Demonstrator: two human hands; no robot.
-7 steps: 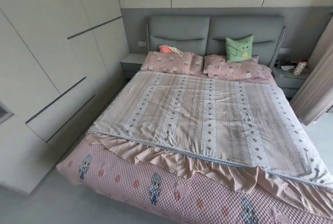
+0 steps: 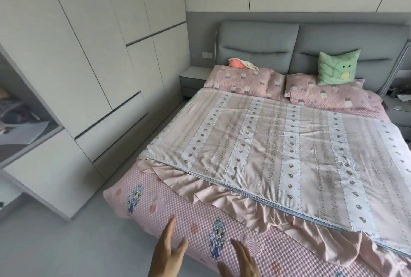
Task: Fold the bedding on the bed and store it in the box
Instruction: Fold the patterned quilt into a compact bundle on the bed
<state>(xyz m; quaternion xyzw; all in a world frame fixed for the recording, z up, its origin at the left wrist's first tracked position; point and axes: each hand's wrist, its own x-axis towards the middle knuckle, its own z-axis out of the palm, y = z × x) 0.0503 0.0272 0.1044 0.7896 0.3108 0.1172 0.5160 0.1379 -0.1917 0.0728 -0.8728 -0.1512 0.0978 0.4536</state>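
Note:
A striped pink and white quilt [image 2: 278, 149] lies spread flat over the bed, its pink ruffled hem along the near edge. Under it a pink quilted bedspread [image 2: 178, 205] with cartoon figures covers the foot of the bed. Two pink pillows [image 2: 242, 80] lie at the headboard, with a green cushion [image 2: 338, 67] on the right one. My left hand [image 2: 165, 254] and my right hand [image 2: 242, 261] are raised at the bottom of the view, fingers straight, holding nothing, in front of the foot of the bed. No box is in view.
A white wardrobe [image 2: 89, 54] lines the left wall, with an open shelf [image 2: 20, 129] at the far left. Grey nightstands [image 2: 192, 76] flank the grey headboard [image 2: 311, 43]. An orange and white item [image 2: 241, 63] lies on the left pillow. Grey floor [image 2: 66, 243] runs between wardrobe and bed.
Both hands have come up into view at the bottom. The view has shifted left, showing more of the wardrobe and its open shelf.

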